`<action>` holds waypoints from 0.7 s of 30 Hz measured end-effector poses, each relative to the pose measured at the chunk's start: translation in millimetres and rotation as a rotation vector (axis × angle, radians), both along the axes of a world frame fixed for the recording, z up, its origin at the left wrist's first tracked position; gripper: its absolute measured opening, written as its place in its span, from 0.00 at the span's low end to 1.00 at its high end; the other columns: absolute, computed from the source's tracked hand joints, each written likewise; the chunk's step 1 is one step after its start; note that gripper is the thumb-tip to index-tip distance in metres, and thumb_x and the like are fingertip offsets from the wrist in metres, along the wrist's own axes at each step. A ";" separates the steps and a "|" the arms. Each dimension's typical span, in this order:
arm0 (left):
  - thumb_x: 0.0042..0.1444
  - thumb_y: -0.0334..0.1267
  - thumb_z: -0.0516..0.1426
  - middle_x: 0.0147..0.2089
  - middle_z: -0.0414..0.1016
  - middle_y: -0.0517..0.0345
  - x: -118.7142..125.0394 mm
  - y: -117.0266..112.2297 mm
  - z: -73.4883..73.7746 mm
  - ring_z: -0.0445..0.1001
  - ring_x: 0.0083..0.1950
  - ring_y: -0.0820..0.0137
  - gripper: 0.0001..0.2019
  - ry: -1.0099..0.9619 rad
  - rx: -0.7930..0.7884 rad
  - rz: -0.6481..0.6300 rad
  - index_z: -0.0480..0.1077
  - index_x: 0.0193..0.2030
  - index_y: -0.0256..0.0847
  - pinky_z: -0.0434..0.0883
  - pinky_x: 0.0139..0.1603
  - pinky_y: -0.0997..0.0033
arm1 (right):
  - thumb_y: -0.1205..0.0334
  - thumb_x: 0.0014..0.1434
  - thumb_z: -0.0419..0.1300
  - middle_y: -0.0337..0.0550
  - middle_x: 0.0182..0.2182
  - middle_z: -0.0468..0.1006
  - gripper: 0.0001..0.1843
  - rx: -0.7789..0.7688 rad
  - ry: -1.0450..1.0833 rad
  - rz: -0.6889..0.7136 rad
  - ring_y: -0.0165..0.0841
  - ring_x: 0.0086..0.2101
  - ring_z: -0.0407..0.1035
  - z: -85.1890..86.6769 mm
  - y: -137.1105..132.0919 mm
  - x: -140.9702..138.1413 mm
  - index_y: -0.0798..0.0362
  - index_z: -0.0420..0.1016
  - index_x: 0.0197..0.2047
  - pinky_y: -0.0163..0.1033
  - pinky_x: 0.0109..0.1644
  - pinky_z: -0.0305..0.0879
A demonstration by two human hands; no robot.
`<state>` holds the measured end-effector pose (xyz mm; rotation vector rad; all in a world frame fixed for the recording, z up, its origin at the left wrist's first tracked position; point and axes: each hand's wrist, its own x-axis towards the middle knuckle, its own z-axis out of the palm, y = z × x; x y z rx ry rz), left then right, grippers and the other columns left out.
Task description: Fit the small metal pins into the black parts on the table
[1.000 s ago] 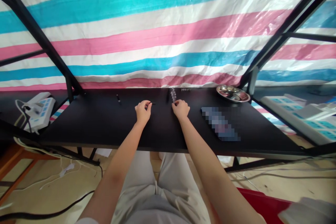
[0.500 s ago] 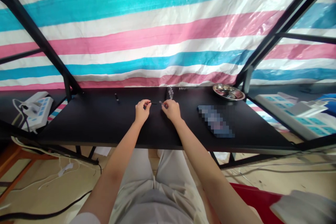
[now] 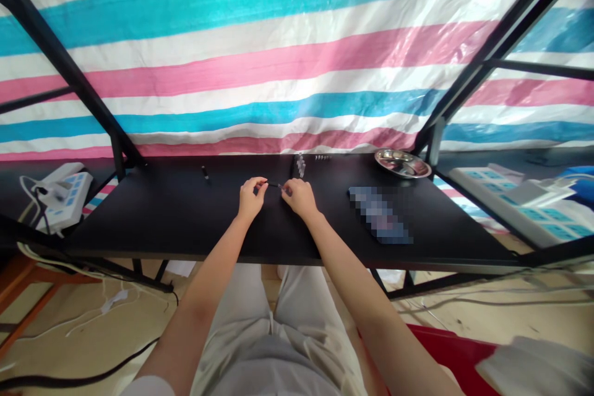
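Observation:
Over the middle of the black table point(image 3: 185, 216), my left hand point(image 3: 252, 197) pinches a thin dark stick-like piece point(image 3: 273, 185) that points right. My right hand point(image 3: 301, 197) is closed on a small clear piece point(image 3: 281, 187), mostly hidden by the fingers. The right end of the dark stick meets the clear piece between my hands; how they fit is too small to tell. Just beyond my right hand lies a cluster of small clear pieces point(image 3: 301, 166). Behind it is a row of small shiny parts point(image 3: 322, 158).
A short black-and-white piece point(image 3: 205, 172) lies on the left. To the right are a blurred blue flat object point(image 3: 378, 213) and a round metal dish point(image 3: 403, 163). Power strips point(image 3: 69, 198) flank the table, and black frame posts point(image 3: 69, 74) rise on both sides.
My right hand has moved slightly left, bringing the clear piece to the end of the dark stick. The gap between them has closed. My left hand stays nearly still.

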<state>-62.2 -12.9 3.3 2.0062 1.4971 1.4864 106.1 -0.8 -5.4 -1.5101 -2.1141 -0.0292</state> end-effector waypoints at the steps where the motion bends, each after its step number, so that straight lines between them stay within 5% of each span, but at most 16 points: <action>1: 0.55 0.37 0.54 0.37 0.74 0.57 0.1 -0.6 1.0 0.71 0.36 0.72 0.06 0.003 0.005 -0.006 0.70 0.38 0.41 0.67 0.44 0.68 | 0.63 0.56 0.51 0.44 0.30 0.72 0.07 0.005 -0.014 0.000 0.35 0.35 0.63 -0.4 0.1 -0.2 0.54 0.69 0.32 0.37 0.35 0.45; 12: 0.51 0.37 0.58 0.32 0.74 0.58 3.5 -4.7 3.8 0.72 0.35 0.71 0.04 0.078 -0.026 -0.090 0.71 0.34 0.41 0.68 0.44 0.67 | 0.66 0.53 0.52 0.48 0.33 0.72 0.04 0.036 -0.170 -0.054 0.37 0.36 0.61 -0.1 -3.1 -1.4 0.54 0.68 0.32 0.40 0.36 0.45; 21: 0.51 0.37 0.59 0.32 0.75 0.59 5.3 -3.4 -0.7 0.71 0.34 0.72 0.04 0.201 -0.042 -0.080 0.70 0.33 0.41 0.66 0.44 0.67 | 0.65 0.56 0.51 0.47 0.31 0.72 0.07 0.093 -0.176 0.070 0.37 0.35 0.61 4.5 -8.2 -8.4 0.54 0.69 0.32 0.40 0.37 0.45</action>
